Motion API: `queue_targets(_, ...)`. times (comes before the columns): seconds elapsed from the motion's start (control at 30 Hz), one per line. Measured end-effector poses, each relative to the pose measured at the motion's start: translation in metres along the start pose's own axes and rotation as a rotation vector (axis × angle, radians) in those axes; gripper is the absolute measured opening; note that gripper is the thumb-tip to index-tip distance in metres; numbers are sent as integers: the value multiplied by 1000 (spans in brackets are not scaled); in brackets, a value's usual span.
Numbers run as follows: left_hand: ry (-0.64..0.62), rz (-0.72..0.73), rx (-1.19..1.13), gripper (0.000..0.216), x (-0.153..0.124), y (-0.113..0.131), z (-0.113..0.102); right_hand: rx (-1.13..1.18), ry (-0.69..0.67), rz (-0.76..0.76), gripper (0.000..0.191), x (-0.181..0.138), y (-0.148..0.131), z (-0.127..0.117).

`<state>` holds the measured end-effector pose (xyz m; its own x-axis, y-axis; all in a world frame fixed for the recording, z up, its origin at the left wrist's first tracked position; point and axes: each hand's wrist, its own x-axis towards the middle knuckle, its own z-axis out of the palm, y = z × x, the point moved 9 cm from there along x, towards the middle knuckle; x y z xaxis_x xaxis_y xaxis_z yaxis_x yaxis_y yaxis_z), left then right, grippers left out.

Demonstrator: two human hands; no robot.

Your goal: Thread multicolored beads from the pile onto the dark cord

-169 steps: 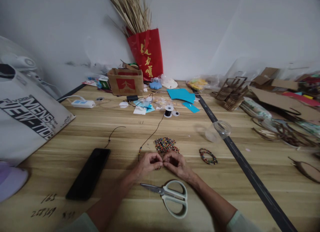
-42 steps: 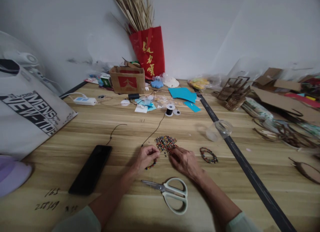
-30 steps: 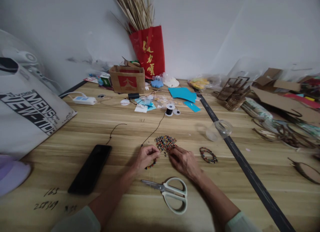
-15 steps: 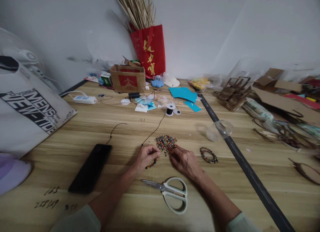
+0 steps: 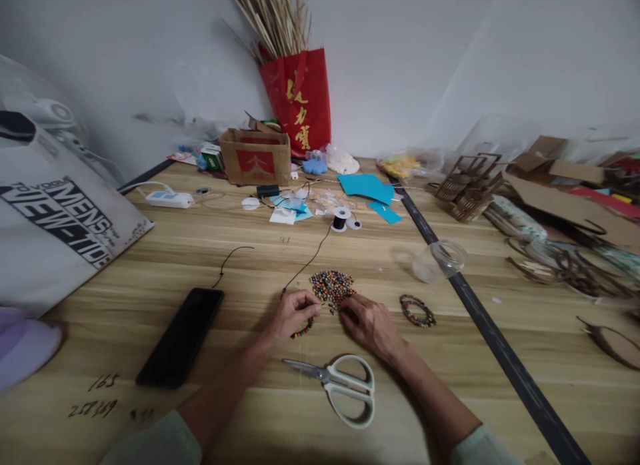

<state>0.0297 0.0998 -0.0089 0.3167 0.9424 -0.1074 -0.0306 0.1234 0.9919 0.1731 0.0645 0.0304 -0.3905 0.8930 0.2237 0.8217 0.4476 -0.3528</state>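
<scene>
My left hand (image 5: 295,313) pinches a thin dark cord near its end, and a short string of multicoloured beads (image 5: 303,329) hangs below the fingers. The cord (image 5: 313,259) runs back to a white spool (image 5: 341,219) wound with black thread. A pile of small loose beads (image 5: 332,287) lies just beyond both hands. At the pile's near right edge rests my right hand (image 5: 369,323), fingers curled down and together at the beads; whether a bead is between them is hidden. A finished-looking loop of beads (image 5: 418,311) lies right of that hand.
Scissors (image 5: 336,386) with pale handles lie in front of the hands. A black phone (image 5: 181,338) is on the left. A clear round container (image 5: 440,261) sits on the right. Behind stand a cardboard box (image 5: 255,161), blue sheets (image 5: 367,189) and a red bag (image 5: 303,105).
</scene>
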Motion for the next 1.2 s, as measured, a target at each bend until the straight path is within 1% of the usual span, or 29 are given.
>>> queue_targets(0.3, -9, -5, -4, 27, 0, -1, 1, -23, -31, -34, 12, 1, -5, 4)
queue_targets(0.5, -13, 2, 5, 25, -1, 0, 1, -65, -3, -76, 15, 1, -8, 6)
queue_targets(0.7, -24, 8, 8, 28, 0, -2, 2, -21, 25, -84, 12, 1, -6, 4)
queue_targets(0.8, -25, 8, 12, 27, 0, -4, 1, 77, 70, -103, 12, 0, -7, 0)
queue_targets(0.97, -52, 25, 46, 26, 1, -3, 2, 357, 153, -79, 8, 0, -9, -3)
queue_targets(1.03, -61, 29, 57, 26, 1, -2, 2, 458, 133, -49, 8, 1, -10, 1)
queue_targets(1.2, -77, 64, 105, 25, 1, 1, 3, 685, 31, 40, 7, 3, -10, 17)
